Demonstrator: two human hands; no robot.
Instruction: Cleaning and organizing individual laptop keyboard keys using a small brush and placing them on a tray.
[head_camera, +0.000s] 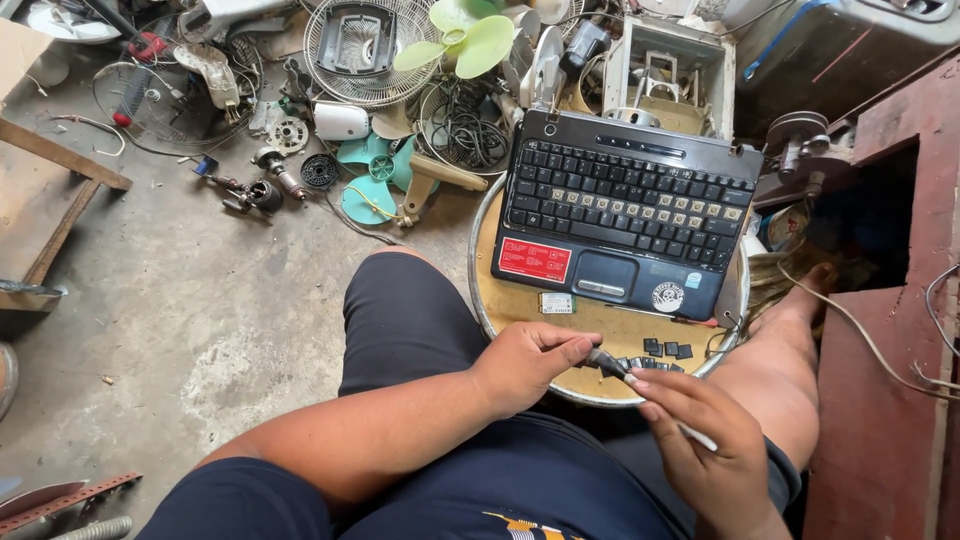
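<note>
- left hand (525, 365): grip narrow, thumb and forefinger pinched on the dark end of a small tool (607, 361) at the near rim of the round worktop (500, 300).
- right hand (700, 440): fingertips closed on the pale end of the same tool; the piece spans the gap between the two grips, just above the rim.
- loose black keycaps (665, 350): a small cluster just beyond the grips, close to the edge. risk: a slip of either hand sweeps them off onto the floor, where clutter would likely hide them.
- laptop (625, 215): open keyboard deck further beyond the grips, several keys showing pale. risk: its far corner overhangs the rim; a nudge may tip it.
- small green circuit card (556, 302): between grips and laptop. risk: easily knocked or scratched.
- loose cable (860, 335): to the right of the grips, trailing. risk: may snag a wrist.
- tool itself: slender; a twisting pull from both ends may bend or snap it.
</note>
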